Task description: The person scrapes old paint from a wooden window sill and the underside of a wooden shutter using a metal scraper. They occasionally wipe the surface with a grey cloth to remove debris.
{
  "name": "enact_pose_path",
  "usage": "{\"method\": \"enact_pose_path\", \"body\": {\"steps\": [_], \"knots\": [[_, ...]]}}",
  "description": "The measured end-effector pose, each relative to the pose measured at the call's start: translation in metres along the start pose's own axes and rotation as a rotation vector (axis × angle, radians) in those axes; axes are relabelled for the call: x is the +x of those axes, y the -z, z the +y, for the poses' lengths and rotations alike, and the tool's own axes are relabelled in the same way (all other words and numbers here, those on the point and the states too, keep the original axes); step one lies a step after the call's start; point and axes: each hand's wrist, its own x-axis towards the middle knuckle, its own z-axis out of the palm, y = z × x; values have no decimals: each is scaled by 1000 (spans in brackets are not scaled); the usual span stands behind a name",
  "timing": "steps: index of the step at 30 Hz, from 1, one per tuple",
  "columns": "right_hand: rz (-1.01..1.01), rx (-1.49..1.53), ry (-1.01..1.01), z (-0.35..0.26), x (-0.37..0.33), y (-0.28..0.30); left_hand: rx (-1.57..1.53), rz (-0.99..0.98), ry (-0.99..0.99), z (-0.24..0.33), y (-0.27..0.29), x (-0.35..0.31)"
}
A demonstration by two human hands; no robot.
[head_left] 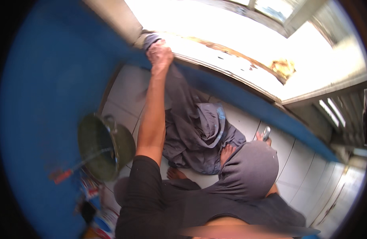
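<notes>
Left hand: the left hand [159, 55], arm stretched forward, is closed tight on a bunched end of grey cloth [183, 135] at the corner of the window ledge [227, 69].
Right hand: the right hand [268, 141], beside the raised knee [251, 171], has its fingers around a silvery object [265, 133].
Cloth: dark grey, creased, with light blue patches on a paler fold; it hangs from the left hand and spreads over the white tiled floor [287, 155], around the bare feet [228, 153].
Bucket: left of the arm, a dull green bucket [127, 143] tilts toward the blue wall [44, 99], a red-handled tool [63, 176] slanting across its mouth.
Ledge: a yellowish lump [283, 68] lies on it, near the right.
Hard to make out: the knee hides most of the right hand; the silvery object's kind is unclear; items at lower left [104, 225] blur; glare washes out the window.
</notes>
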Motion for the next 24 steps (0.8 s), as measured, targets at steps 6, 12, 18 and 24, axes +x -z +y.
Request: {"method": "enact_pose_path", "body": {"steps": [6, 12, 18, 24], "knots": [[-84, 0, 20, -45, -12, 5, -185, -320, -349, 95, -25, 3], [-103, -25, 75, -66, -21, 7, -571, -266, -703, 145, 87, -55], [-169, -16, 228, -84, -22, 28, -772, -1218, -578, 138, 182, -69], [-470, 411, 501, -201, -23, 18, 277, -1267, -492, 45, 94, -155]]}}
